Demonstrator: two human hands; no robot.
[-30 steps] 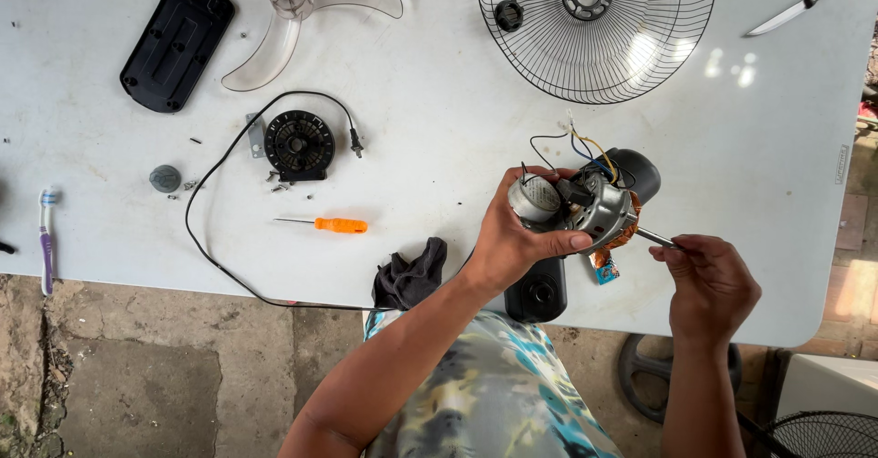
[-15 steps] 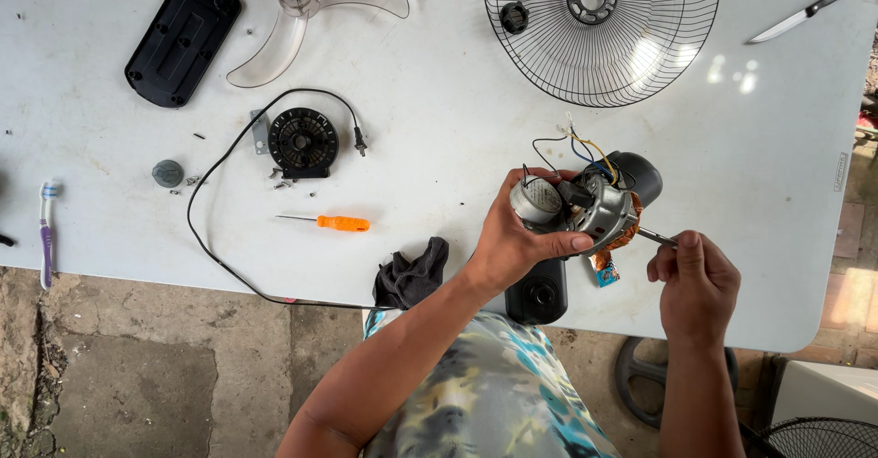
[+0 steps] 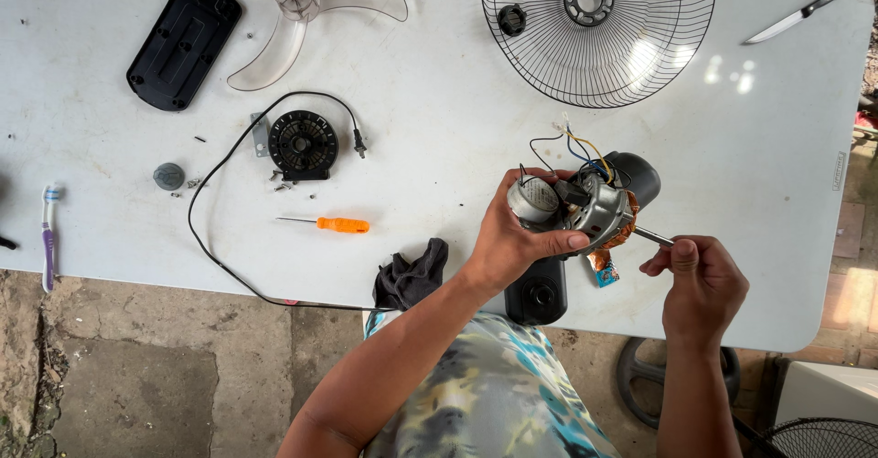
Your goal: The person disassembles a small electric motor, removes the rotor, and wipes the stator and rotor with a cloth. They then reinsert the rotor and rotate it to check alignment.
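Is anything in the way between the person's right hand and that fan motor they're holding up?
Nothing visible. The left hand grips the motor above the table. The right hand pinches the metal shaft sticking out of the motor, so it is already touching, with no obstacle between.

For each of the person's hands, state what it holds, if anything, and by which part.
The left hand grips the fan motor around its metal body. The right hand pinches the motor's shaft at its free end between thumb and fingers.
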